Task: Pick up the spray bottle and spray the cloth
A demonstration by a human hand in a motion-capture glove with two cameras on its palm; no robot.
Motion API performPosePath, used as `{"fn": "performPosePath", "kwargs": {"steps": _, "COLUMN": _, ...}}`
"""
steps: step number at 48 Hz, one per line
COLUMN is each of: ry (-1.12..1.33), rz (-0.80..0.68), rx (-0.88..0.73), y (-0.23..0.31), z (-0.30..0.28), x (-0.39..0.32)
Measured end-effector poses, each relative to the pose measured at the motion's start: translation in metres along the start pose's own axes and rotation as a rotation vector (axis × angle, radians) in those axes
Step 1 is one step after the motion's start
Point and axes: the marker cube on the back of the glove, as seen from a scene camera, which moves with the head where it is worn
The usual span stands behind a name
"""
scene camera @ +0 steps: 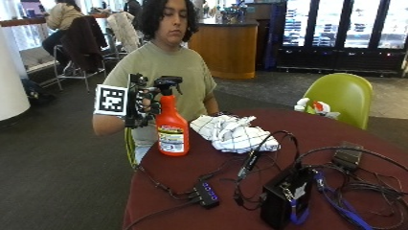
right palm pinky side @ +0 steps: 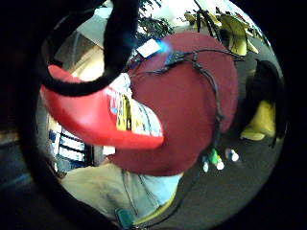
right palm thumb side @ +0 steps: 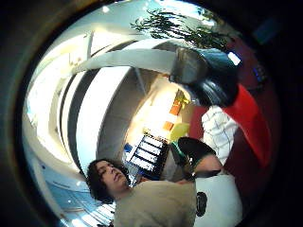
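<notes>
The spray bottle (scene camera: 171,125), orange-red with a black trigger head and a printed label, stands upright on the round table (scene camera: 191,201) near the edge closest to the person, its base on the dark red tabletop. The gloved right hand (scene camera: 143,103) is at the bottle's neck and trigger head, its fingers curled around the top just below the black nozzle, so it grips the bottle while the bottle's bottom still appears to rest on the table. In the little-finger-side palm view the red body of the bottle (right palm pinky side: 103,115) with its yellow and white label fills the space close to the palm, a black strap crossing in front of it and the red tabletop (right palm pinky side: 192,96) behind. In the thumb-side palm view the black trigger head (right palm thumb side: 208,78) sits close to the camera, with the red shoulder sloping away beneath it and the cloth (right palm thumb side: 218,127) beyond. That cloth (scene camera: 232,132), white with a thin dark check, lies crumpled in a heap on the table just beside the bottle, not touching it. Farther along the table, black cables (scene camera: 255,163) trail from the cloth area to a small hub (scene camera: 207,192) and a black box (scene camera: 285,197). A green chair (scene camera: 341,96) stands behind the table.
</notes>
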Motion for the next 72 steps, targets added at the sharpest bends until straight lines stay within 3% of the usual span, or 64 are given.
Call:
{"fn": "performPosePath", "kwargs": {"steps": 4, "ry": -0.001, "rz": -0.097, "rx": -0.002, "y": -0.002, "z": 0.011, "x": 0.007}}
{"fn": "performPosePath", "kwargs": {"steps": 8, "ry": -0.006, "rz": -0.088, "rx": 0.065, "y": -0.008, "z": 0.022, "x": 0.009}}
{"fn": "performPosePath", "kwargs": {"steps": 12, "ry": 0.024, "rz": -0.152, "rx": 0.184, "y": -0.022, "z": 0.032, "x": 0.009}}
{"fn": "performPosePath", "kwargs": {"steps": 16, "ry": 0.074, "rz": -0.212, "rx": 0.204, "y": -0.03, "z": 0.039, "x": 0.009}}
{"fn": "performPosePath", "kwargs": {"steps": 22, "ry": 0.082, "rz": -0.191, "rx": 0.22, "y": -0.045, "z": 0.059, "x": 0.008}}
{"fn": "performPosePath", "kwargs": {"steps": 35, "ry": -0.154, "rz": 0.005, "rx": -0.121, "y": -0.068, "z": 0.091, "x": -0.003}}
{"fn": "performPosePath", "kwargs": {"steps": 42, "ry": -0.14, "rz": 0.008, "rx": -0.074, "y": -0.068, "z": 0.09, "x": -0.009}}
{"fn": "performPosePath", "kwargs": {"steps": 48, "ry": -0.05, "rz": 0.02, "rx": -0.155, "y": -0.066, "z": 0.074, "x": -0.025}}
{"fn": "performPosePath", "kwargs": {"steps": 57, "ry": 0.156, "rz": 0.095, "rx": -0.487, "y": -0.066, "z": 0.049, "x": -0.083}}
{"fn": "performPosePath", "kwargs": {"steps": 72, "ry": 0.577, "rz": 0.195, "rx": -0.997, "y": -0.053, "z": 0.12, "x": -0.098}}
